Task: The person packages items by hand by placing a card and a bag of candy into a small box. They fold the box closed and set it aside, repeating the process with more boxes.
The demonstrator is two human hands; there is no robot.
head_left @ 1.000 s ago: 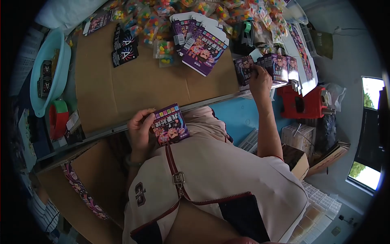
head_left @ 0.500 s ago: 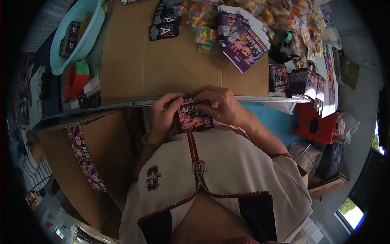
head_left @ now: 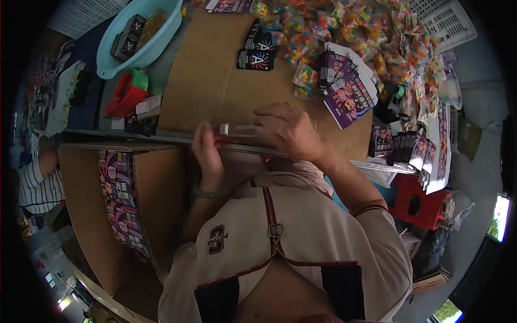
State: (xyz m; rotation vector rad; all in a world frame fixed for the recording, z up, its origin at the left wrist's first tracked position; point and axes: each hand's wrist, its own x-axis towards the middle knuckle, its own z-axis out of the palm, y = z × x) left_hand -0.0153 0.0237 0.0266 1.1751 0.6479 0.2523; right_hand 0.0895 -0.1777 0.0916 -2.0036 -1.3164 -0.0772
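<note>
A small printed carton [head_left: 245,131], smeared by motion and seen nearly edge-on, is between my hands at the table's front edge. My left hand [head_left: 208,153] is closed on its left end, where a pale tip shows. My right hand [head_left: 291,129] is at the other end, its fingers bent over the carton and blurred. Beyond my right hand lie several flat purple cartons [head_left: 350,99] in a fanned stack. Black cards or packets marked with an A [head_left: 256,59] rest farther back on the cardboard sheet [head_left: 207,91].
Clear bags of colourful candy [head_left: 371,32] are heaped at the back right. A blue basin [head_left: 110,64] and a red-and-green tape dispenser [head_left: 127,94] stand at left. Below them is an open cardboard box [head_left: 81,177] with purple printed strips. A red stool [head_left: 420,202] is at right.
The carton has turned from showing its printed face to nearly edge-on, and both hands have moved with it. The whole view has shifted, so the table things appear farther right and lower.
</note>
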